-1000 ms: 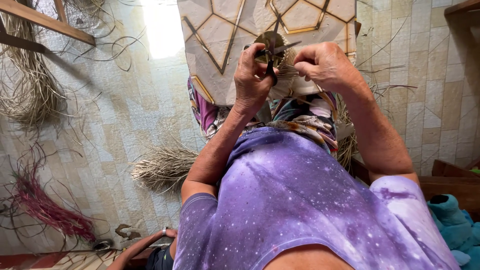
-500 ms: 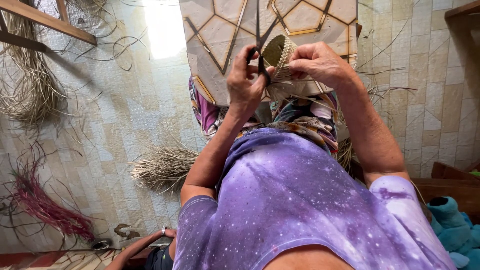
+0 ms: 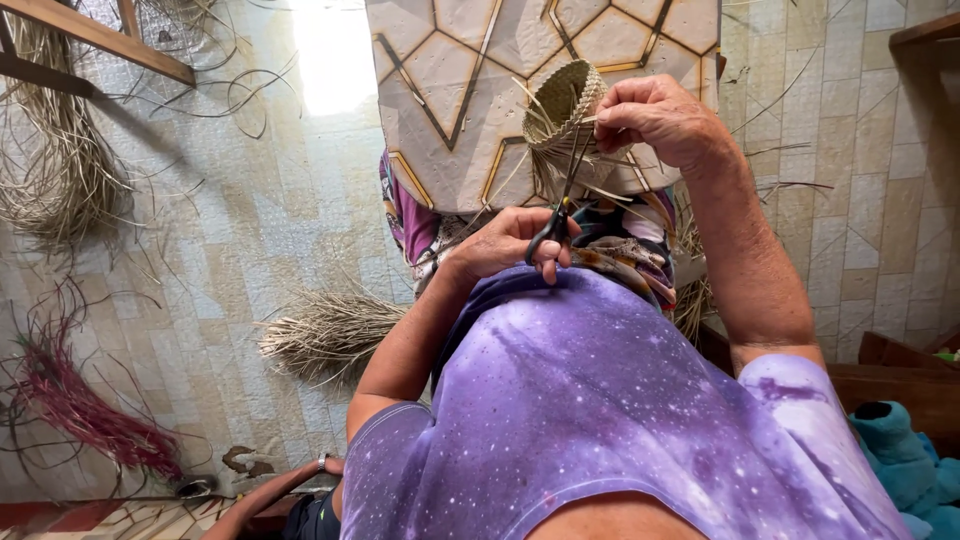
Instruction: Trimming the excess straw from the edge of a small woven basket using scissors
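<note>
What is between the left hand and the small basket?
In the head view, scissors span the gap from the left hand up to the basket, among loose straw ends.

Right hand [image 3: 655, 120] holding small woven basket [image 3: 562, 100], left hand [image 3: 510, 243] gripping scissors [image 3: 556, 215], blades at loose strands

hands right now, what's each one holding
Left hand: closed on the scissors, blades pointing up at the basket.
Right hand: closed on the rim of the small woven basket.
</note>
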